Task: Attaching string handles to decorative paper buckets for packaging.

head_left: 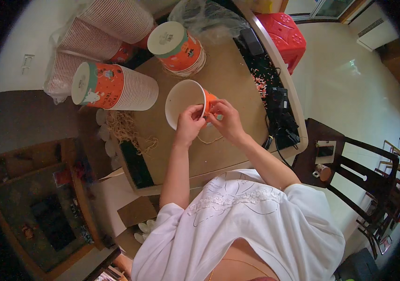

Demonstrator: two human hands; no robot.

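An orange and white paper bucket (184, 99) lies tilted on the table, its round white mouth turned up and to the left. My left hand (190, 122) is closed on the rim at the bucket's right side. Against the orange wall beside it, my right hand (225, 119) is pinched, fingertips close to those of the left. What lies between the right fingertips is too small to make out. A thin strand of twine (210, 142) curves on the table just below both hands.
Nested bucket stacks stand upside down (176, 49) and lie sideways (116, 86) on the table. More stacks in clear plastic (87, 40) are behind. Loose twine (127, 129) lies at left. Black adapters with cables (282, 110) and small beads (260, 86) line the right edge. A red stool (282, 37) stands beyond.
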